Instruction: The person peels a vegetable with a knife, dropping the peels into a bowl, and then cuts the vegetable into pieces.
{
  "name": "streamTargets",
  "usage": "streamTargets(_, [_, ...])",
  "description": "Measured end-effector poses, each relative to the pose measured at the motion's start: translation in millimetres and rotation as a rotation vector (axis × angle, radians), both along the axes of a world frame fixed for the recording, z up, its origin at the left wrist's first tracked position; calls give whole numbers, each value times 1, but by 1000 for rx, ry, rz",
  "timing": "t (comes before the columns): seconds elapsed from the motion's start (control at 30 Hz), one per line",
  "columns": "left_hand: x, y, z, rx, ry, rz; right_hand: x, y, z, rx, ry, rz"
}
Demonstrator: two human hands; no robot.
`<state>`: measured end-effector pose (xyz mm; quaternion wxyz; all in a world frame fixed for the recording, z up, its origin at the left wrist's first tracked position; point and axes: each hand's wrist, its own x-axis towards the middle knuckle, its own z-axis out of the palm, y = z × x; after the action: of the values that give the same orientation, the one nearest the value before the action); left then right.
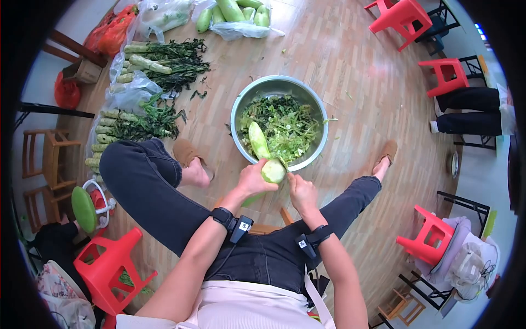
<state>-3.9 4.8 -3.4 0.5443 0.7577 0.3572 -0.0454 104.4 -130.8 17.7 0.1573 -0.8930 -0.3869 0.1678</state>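
My left hand is closed around a pale green gourd, its round, light end turned up toward me. Against the gourd's right side rests a small peeler, its handle gripped by my right hand. Both hands are over my lap at the near rim of a large steel basin. Inside the basin is a heap of green peelings and leafy scraps. A long, peeled gourd lies on the left of that heap, its near end overlapping the held gourd in this view.
Leafy stalks lie on plastic sheeting at left, with more stalks nearer. Green gourds sit in a bag at the top. Red stools stand around the room. A person's legs show at right.
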Motion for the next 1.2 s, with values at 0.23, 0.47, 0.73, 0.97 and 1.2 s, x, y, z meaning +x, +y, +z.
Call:
streamTargets(0.23, [6,6,8,279,-48,-11,7,32,10,-175,398,-272])
streamTargets(0.47, [3,2,10,313,-64,59,13,32,13,-89,1042,-497])
streamTargets(0.73, [2,0,14,333,-50,46,15,23,10,-44,1319,-558])
streamTargets(0.97, [2,0,-5,22,53,119,7,-2,10,149,610,-284])
streamTargets(1.2, [1,3,11,144,58,-32,7,26,7,352,587,-385])
